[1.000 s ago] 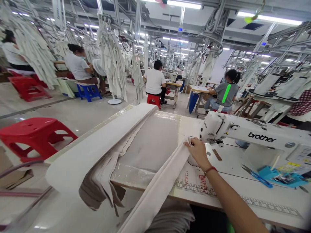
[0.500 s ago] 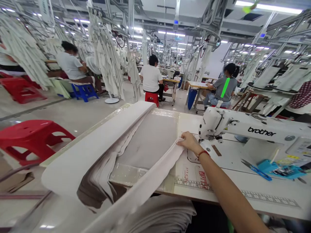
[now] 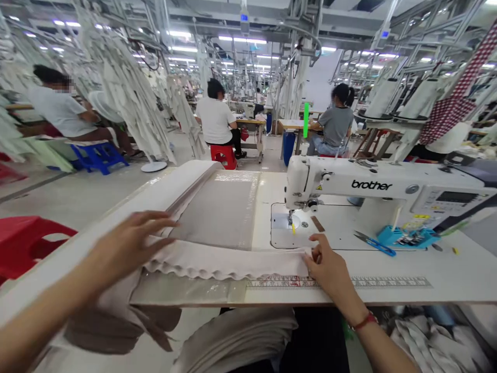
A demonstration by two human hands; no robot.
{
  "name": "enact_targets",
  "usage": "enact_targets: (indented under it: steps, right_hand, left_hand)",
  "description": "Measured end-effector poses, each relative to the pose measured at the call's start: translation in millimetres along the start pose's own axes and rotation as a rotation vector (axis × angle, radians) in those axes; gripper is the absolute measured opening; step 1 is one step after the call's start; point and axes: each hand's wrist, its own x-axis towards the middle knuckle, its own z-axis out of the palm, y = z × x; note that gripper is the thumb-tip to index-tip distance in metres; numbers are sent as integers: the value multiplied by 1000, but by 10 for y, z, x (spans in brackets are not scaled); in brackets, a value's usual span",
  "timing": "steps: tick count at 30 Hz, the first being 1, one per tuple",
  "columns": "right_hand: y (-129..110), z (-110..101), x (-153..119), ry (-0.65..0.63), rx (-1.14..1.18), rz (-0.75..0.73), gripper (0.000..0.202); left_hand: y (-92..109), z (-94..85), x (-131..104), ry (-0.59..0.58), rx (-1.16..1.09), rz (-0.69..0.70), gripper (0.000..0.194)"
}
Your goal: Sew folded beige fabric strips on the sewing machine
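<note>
A pale fabric strip with a wavy lower edge lies across the front of the sewing table. My right hand pinches its right end between thumb and fingers, beside the printed ruler. Over the strip's left end is my left hand, fingers stretched out and apart, a little blurred; whether it touches the cloth I cannot tell. Behind my right hand stands a white Brother sewing machine, its presser foot apart from the strip. A long pile of pale fabric lies at the left, partly behind my left hand.
Blue-handled snips and a blue tray sit under the machine arm. Folded fabric pieces lie below the table's front edge. A red stool stands at left. Several people work at tables beyond.
My right hand has brought the strip's end toward the front edge, and the strip now lies crosswise. My left hand has come into view over its left end. The camera view has turned right.
</note>
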Motion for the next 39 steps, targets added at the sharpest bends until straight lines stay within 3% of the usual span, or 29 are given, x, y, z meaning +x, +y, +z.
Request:
enact_targets:
  steps: [2, 4, 7, 9, 11, 16, 17, 21, 23, 26, 30, 33, 39]
  right_hand:
    - [202, -95, -5, 61, -20, 32, 29]
    - [366, -184, -7, 90, -6, 38, 26]
    - [507, -240, -24, 83, 34, 7, 23]
    - [548, -230, -37, 87, 46, -14, 22]
    - [576, -210, -44, 95, 57, -28, 21]
    - [664, -179, -38, 66, 91, -72, 22]
    - [682, -171, -40, 69, 94, -77, 22]
    - [737, -126, -60, 102, 106, -84, 24]
    - [757, -113, -68, 108, 115, -96, 24]
    - [775, -122, -60, 97, 131, -116, 24]
    - [759, -174, -55, 76, 179, -123, 21]
    - [694, -224, -113, 81, 251, -130, 12]
    - [459, -286, -282, 22, 517, -197, 4]
  left_hand:
    - [414, 383, 303, -119, -113, 213, 31]
    - [954, 732, 481, -270, -219, 349, 21]
    - [1650, 1086, 616, -410, -235, 312, 15]
    - [1876, 1213, 672, -437, -221, 255, 12]
    - [1932, 1274, 702, -423, -219, 261, 6]
    - [1955, 1306, 722, -215, -258, 513, 12]
    - [1993, 1318, 738, -224, -279, 487, 13]
    - [2143, 1414, 842, -468, -377, 115, 10]
    - [2149, 1467, 870, -529, -394, 17, 5]
    - [2077, 1524, 851, -489, -383, 2, 21]
    - [1994, 1529, 773, -437, -453, 62, 15]
    - [1987, 1452, 697, -454, -585, 86, 13]
    - [1980, 1214, 534, -476, -715, -14, 10]
